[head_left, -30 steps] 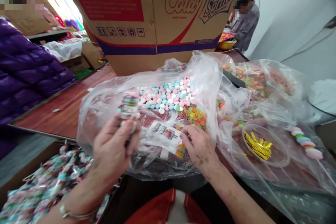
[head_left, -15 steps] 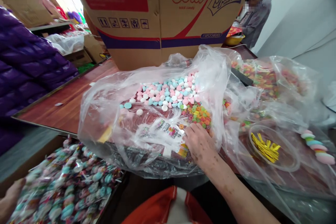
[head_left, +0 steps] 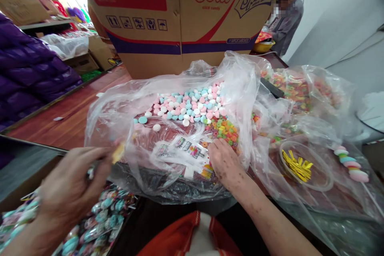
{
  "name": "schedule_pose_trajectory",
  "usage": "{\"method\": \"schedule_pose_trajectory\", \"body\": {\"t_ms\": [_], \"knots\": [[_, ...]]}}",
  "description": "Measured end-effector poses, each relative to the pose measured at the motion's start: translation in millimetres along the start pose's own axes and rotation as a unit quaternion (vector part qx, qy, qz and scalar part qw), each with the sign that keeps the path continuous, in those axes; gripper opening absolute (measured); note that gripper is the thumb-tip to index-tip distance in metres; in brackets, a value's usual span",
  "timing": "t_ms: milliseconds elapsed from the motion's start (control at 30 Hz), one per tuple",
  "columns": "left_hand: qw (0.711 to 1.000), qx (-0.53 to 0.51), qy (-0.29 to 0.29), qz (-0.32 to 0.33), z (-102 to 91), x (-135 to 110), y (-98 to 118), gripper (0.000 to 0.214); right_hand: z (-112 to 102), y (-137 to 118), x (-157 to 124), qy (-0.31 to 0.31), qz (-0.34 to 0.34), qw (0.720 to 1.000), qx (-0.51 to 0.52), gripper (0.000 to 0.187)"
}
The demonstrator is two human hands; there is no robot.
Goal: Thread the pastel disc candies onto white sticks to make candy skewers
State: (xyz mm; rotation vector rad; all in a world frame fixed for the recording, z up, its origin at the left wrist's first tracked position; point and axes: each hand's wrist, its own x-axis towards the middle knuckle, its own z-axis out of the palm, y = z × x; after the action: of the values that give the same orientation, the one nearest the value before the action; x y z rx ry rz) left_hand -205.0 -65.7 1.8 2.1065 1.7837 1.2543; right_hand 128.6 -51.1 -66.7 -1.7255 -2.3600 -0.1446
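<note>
Btwn hands (head_left: pixel 72 184) (head_left: pixel 225 164), wht printed pkts (head_left: pixel 189 149)

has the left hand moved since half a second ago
Yes: the left hand has moved right and up, from the far left of the wrapped candies to the table's near edge.

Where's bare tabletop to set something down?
Left side: the bare wood between the purple stack and the plastic sheet, apart from one pale scrap. It's crowded by the right hand, with loose candies and printed packets, and farther right, with bagged candy and gold strips.
</note>
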Motion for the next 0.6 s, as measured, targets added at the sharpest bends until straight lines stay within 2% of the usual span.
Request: {"method": "schedule_pose_trajectory", "body": {"t_ms": [33,100,167,233,333,400,500,600], "knots": [[0.999,-0.001,-0.032,0.043,14.8,6,8,0.017,-1,0,0,0.002,-0.003,1.000,-0.002,0.021],[0.985,-0.070,-0.116,0.104,45.7,15,29,0.011,-3,2,0,-0.001,-0.011,1.000,0.001,0.022],[0.975,-0.086,-0.154,0.132,76.3,21,51,0.009,-6,4,-1,-0.006,-0.017,1.000,0.014,0.021],[0.967,-0.035,-0.200,0.156,104.1,24,66,0.014,-9,5,-2,-0.006,-0.018,0.999,0.029,0.018],[0.941,0.077,-0.275,0.179,135.3,26,77,0.024,-11,5,-2,-0.010,-0.013,0.999,0.037,0.017],[0.922,0.119,-0.316,0.188,146.9,27,78,0.022,-12,5,-1,-0.019,-0.007,0.999,0.038,0.018],[0.899,0.140,-0.364,0.197,153.4,30,78,0.015,-12,5,1,-0.030,-0.003,0.999,0.043,0.019],[0.896,0.138,-0.369,0.204,154.7,30,79,0.014,-12,7,2,-0.027,-0.004,0.997,0.069,0.021]]}}
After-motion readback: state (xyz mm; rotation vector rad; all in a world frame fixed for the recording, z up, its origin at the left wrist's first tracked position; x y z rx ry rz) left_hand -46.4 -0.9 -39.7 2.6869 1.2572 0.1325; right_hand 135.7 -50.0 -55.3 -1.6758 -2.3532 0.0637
